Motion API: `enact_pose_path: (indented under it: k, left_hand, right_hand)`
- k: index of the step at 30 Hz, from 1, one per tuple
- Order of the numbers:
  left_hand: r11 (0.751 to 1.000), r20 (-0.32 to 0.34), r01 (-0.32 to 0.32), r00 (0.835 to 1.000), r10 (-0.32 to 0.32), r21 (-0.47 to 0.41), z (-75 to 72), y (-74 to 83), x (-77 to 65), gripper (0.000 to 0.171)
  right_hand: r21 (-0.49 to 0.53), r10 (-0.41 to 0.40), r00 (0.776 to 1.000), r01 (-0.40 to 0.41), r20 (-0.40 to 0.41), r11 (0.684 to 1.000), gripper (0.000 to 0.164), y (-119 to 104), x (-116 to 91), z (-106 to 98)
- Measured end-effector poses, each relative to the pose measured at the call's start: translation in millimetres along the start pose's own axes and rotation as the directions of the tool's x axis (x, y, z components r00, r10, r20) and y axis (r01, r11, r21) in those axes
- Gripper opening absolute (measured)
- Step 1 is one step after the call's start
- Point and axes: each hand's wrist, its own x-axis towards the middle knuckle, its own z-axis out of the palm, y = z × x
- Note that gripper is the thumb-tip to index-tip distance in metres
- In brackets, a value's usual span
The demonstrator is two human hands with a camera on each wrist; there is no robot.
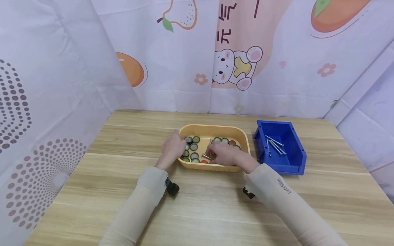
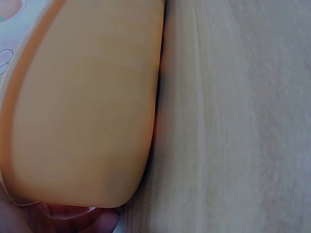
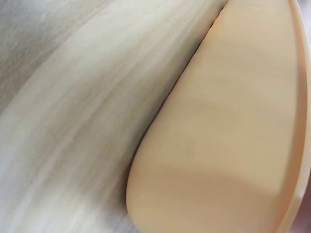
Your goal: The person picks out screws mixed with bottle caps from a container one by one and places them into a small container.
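Observation:
A yellow-orange plastic basket [image 1: 212, 167] stands on the table, with grey-green bottle caps [image 1: 194, 155] at its left end and more at its right. My left hand [image 1: 174, 146] grips its left rim; the left wrist view shows fingers [image 2: 73, 221] bent around that end. Inside the basket is my right hand [image 1: 224, 152], its thumb and forefinger pinching a metal bolt [image 1: 206, 157]. Another bolt [image 1: 211, 141] lies just behind those fingers. From the right wrist, only the basket's outer wall [image 3: 218, 121] shows clearly, and the right fingertips are hidden.
Right of the basket stands a blue bin [image 1: 284, 169] with several long bolts [image 1: 276, 146] in it. The wooden table [image 1: 129, 147] reaches back to a printed curtain [image 1: 172, 68]. Each wrist carries a small black camera [image 1: 172, 188].

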Motion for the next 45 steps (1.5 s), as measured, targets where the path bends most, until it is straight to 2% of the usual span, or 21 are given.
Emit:
enact_pose_path:
  k: [3,9,17,20,24,31,35,37,40,45]
  left_hand:
    - [1.0,-0.006,-0.002,1.0,0.002,0.0,0.9,-0.4,0.3,0.041]
    - [1.0,-0.009,-0.005,1.0,0.005,0.005,2.0,-1.5,1.0,0.04]
    - [1.0,-0.007,-0.01,1.0,0.01,0.0,1.0,-1.7,0.7,0.039]
    - [1.0,-0.005,-0.009,1.0,0.009,-0.004,0.9,-1.6,0.3,0.039]
    - [1.0,-0.008,-0.013,1.0,0.013,-0.003,1.1,-1.2,0.2,0.037]
    - [1.0,-0.014,-0.011,1.0,0.011,0.001,0.9,-0.5,-0.4,0.038]
    - [1.0,-0.012,-0.011,1.0,0.011,-0.002,1.2,-0.6,-0.4,0.039]
    - [1.0,-0.014,-0.012,1.0,0.012,-0.002,1.4,-0.4,-0.3,0.039]
    - [1.0,-0.016,-0.012,1.0,0.012,-0.002,1.5,-0.4,-0.3,0.039]
    - [1.0,-0.02,-0.011,1.0,0.011,0.001,1.5,-0.3,-0.2,0.039]
  right_hand:
    - [-0.015,0.033,0.999,-0.032,0.021,0.999,0.021,0,1,0]
    - [-0.089,0.046,0.999,-0.044,0.019,0.995,0.014,1,1,-1]
    - [-0.095,0.044,0.999,-0.042,0.023,0.995,0.002,2,1,3]
    - [-0.124,0.026,1.0,-0.025,0.011,0.992,0.004,4,2,3]
    - [-0.114,0.039,0.999,-0.041,-0.019,0.993,0.008,6,1,4]
    - [-0.002,0.089,0.99,-0.09,-0.111,0.996,0.013,12,0,10]
    - [0.147,0.089,0.982,-0.065,-0.167,0.987,0.014,16,0,12]
    - [0.255,0.091,0.981,-0.044,-0.172,0.966,0.016,18,-1,11]
    - [0.402,0.089,0.986,-0.023,-0.144,0.915,0.021,20,-2,8]
    - [0.513,0.095,0.993,-0.047,-0.067,0.857,0.025,20,-3,4]
